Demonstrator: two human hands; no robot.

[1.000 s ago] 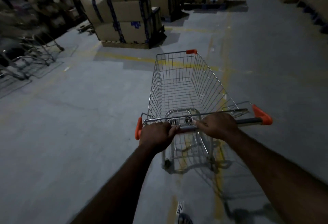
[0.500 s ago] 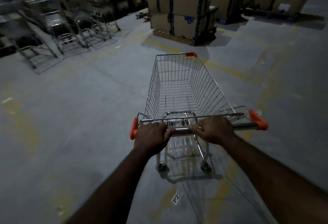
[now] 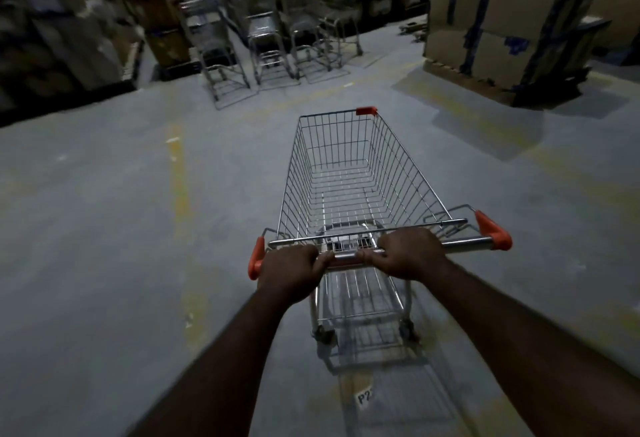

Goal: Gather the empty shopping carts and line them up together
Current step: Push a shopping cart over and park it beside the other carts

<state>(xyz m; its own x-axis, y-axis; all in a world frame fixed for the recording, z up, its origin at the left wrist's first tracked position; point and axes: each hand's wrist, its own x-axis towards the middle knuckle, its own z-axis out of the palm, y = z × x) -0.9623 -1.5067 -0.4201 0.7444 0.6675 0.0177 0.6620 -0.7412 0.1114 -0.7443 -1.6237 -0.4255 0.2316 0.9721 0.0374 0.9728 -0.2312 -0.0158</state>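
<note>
Head view: a dim warehouse with a grey concrete floor (image 3: 104,229). Both bare hands are closed over the handle bar (image 3: 464,242) of an empty wire shopping cart (image 3: 349,173) that stands in the middle of the picture, its basket pointing away from the person. The left hand (image 3: 291,268) has its grip wrapped tight around the bar just inside the orange end cap (image 3: 255,258) on that side. The right hand (image 3: 410,253) has its grip curled over the bar near the middle, well short of the other orange end cap (image 3: 493,234). A short bare stretch of bar shows between the two hands. A small orange corner piece (image 3: 366,111) sits on the far rim of the basket. The rear wheels (image 3: 320,332) rest on the floor beneath the handle.

Straight ahead, well apart from the held cart, a row of other empty carts (image 3: 270,42) stands side by side against dark shelving (image 3: 62,21); they are blurred and their number is hard to tell. To the right of them is a stack of brown cardboard boxes (image 3: 512,21) with dark blue strapping on a pallet; a blue mark on one box is too blurred to read.

Worn yellow lines (image 3: 178,173) run across the floor. Near the bottom edge, a small white floor label (image 3: 365,397) reads "P2", with a further character cut off.
</note>
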